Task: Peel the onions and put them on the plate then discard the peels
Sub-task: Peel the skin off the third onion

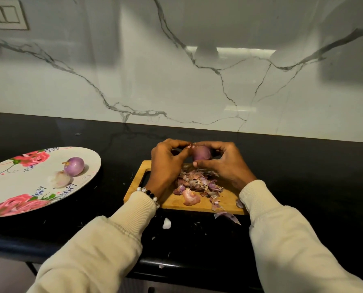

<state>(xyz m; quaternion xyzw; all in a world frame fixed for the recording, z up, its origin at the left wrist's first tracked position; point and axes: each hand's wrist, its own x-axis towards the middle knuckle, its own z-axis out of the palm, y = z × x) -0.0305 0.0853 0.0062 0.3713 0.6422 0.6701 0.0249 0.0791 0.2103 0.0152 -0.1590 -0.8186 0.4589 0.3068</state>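
Onion held over the cutting board

Onion (201,153) sits between both hands above the wooden cutting board (197,203). The right hand (225,166) grips it with curled fingers and thumb; the left hand (167,163) pinches a flap of skin at its top. Loose peels (197,182) lie heaped on the board. A peeled onion (74,166) rests on the floral plate (17,187), well apart to the left

Dim, warm indoor light. A bright strip of glare reflects on the glossy white grey-veined marble wall (229,51), with soft shadow bands around it. The glossy black surface (49,132) swallows detail. Wide-angle bending curves the edges; slight softness throughout.
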